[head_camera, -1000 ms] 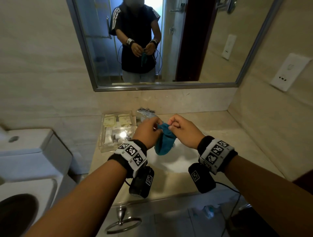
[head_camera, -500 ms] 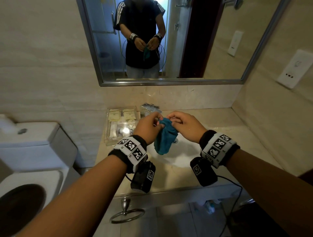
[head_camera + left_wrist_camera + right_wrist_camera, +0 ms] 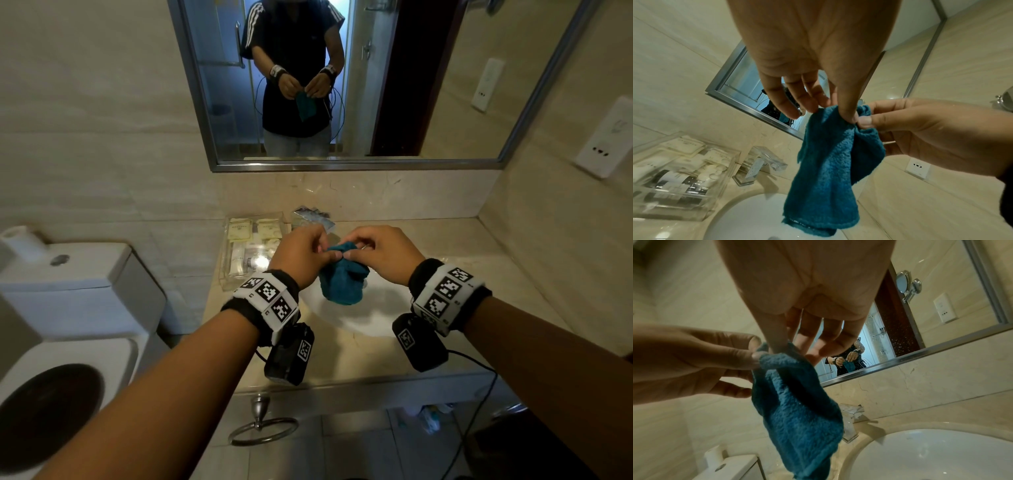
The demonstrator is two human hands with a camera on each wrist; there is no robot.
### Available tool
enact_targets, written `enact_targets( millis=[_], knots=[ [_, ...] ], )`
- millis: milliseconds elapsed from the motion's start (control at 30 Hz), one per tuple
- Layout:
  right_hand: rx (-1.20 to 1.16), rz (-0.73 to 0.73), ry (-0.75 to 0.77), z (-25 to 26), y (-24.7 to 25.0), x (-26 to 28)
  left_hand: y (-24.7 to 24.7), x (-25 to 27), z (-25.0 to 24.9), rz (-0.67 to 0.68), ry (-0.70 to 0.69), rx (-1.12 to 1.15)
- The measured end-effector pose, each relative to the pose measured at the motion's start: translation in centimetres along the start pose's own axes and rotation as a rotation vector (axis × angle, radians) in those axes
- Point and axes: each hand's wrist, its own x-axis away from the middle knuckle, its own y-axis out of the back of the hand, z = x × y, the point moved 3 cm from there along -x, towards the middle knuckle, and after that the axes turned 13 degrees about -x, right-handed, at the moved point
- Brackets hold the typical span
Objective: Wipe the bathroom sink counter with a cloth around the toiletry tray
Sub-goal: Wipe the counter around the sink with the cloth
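- The cloth (image 3: pixel 343 274) is teal terry, nubby and limp, bunched at its top edge; it hangs in the air above the white oval sink (image 3: pixel 363 308).
- My left hand (image 3: pixel 301 253) and right hand (image 3: pixel 380 253) each pinch that top edge between thumb and forefinger, other fingers loose, knuckles up.
- Left of the sink, on glossy beige marble counter (image 3: pixel 479 274), sits the clear boxy toiletry tray (image 3: pixel 236 270) of pale sachets.

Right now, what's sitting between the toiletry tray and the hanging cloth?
The faucet stands on the counter between the clear toiletry tray and the teal cloth. The left wrist view shows it best.
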Motion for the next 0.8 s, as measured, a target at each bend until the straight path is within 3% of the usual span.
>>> enact_targets(
  millis=[167, 267, 400, 533, 600, 733, 800],
  knots=[
    [0.065, -0.016, -0.018, -0.6, 0.2, 0.1, -0.1, 0.1, 0.0, -0.001, -0.006, -0.005],
    [0.06, -0.106, -0.081, -1.1, 0.7, -0.1, -0.1, -0.1, 0.4, 0.013, -0.008, -0.018],
    [-0.216, -0.243, -0.247, -1.8, 1.3, -0.6, -0.4, 0.2, 1.3, 0.113, 0.007, -0.036],
    [-0.41, -0.235, -0.291, -1.7, 1.1, -1.0, -1.2, 0.9, 2.0, 0.291, 0.012, -0.068],
    [-0.477, -0.215, -0.295, -1.5, 1.0, -1.1, -1.0, 0.9, 1.9, 0.238, 0.016, -0.026],
    [-0.562, -0.182, -0.313, -1.2, 1.0, -1.2, 0.3, 0.8, 0.8, -0.015, 0.028, 0.121],
    [-0.549, -0.17, -0.296, -0.9, 1.0, -1.1, 0.7, 0.6, 0.4, -0.04, 0.038, 0.148]
  ],
)
